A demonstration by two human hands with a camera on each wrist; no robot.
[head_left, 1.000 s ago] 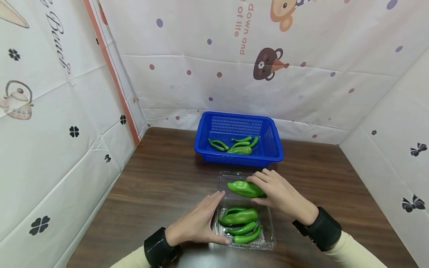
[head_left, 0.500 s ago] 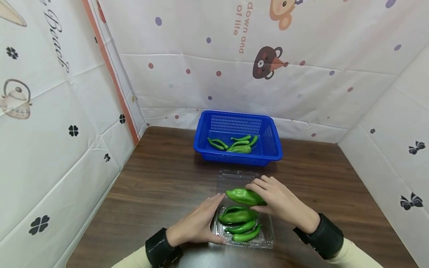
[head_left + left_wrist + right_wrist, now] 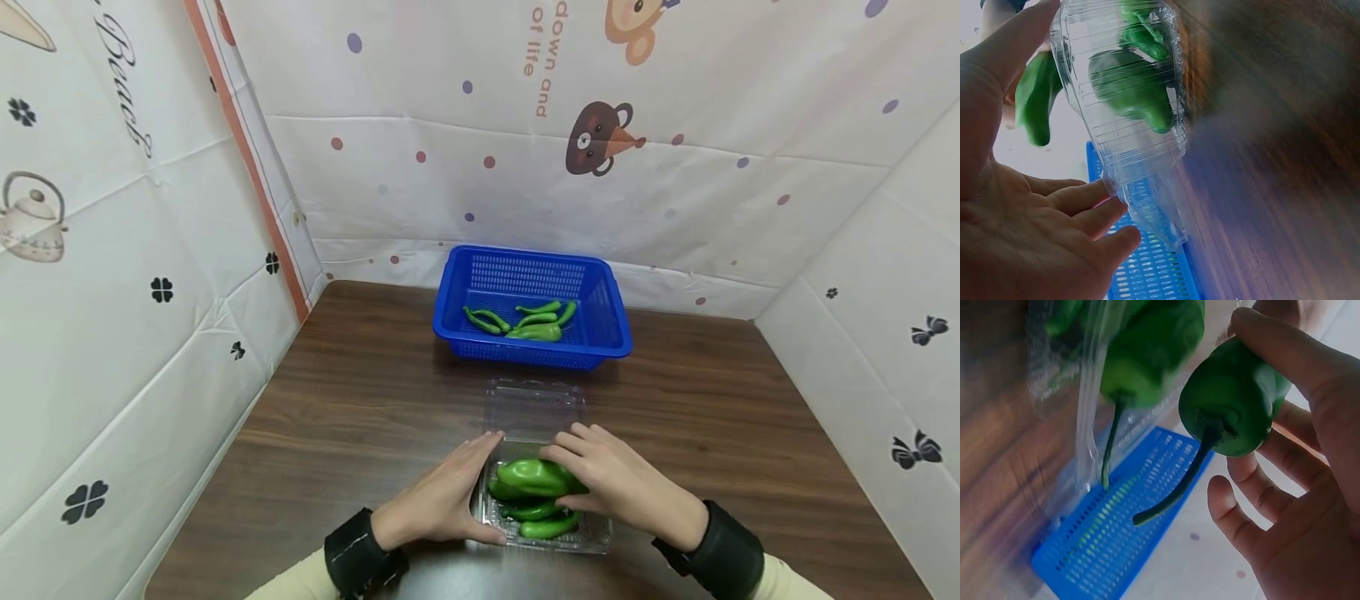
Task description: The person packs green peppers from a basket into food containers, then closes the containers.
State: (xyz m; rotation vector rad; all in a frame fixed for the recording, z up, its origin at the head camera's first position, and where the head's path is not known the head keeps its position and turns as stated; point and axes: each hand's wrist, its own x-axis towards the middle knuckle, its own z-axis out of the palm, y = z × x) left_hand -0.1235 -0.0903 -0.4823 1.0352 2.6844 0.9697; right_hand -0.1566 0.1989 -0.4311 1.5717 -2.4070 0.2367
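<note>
A large green pepper (image 3: 538, 477) is gripped in my right hand (image 3: 630, 483), low over the clear plastic container (image 3: 597, 533). In the right wrist view the thumb and fingers curl round this pepper (image 3: 1229, 400), and its long stem hangs free. Several green peppers (image 3: 547, 527) lie in the container, partly hidden beneath the held one. My left hand (image 3: 442, 498) spreads along the container's left side, thumb near the front corner. Its straight fingers touch the container wall (image 3: 1141, 147) in the left wrist view.
Behind the container's base lies its open clear lid (image 3: 534, 408), flat on the brown wooden table (image 3: 360, 392). Farther back stands a blue basket (image 3: 517, 353) with several green peppers (image 3: 536, 332) inside. Printed white sheets (image 3: 420, 183) enclose the table at the back and sides.
My right hand has brought the large pepper down and toward me, from above the lid to over the peppers in the container. The left hand has stayed in place.
</note>
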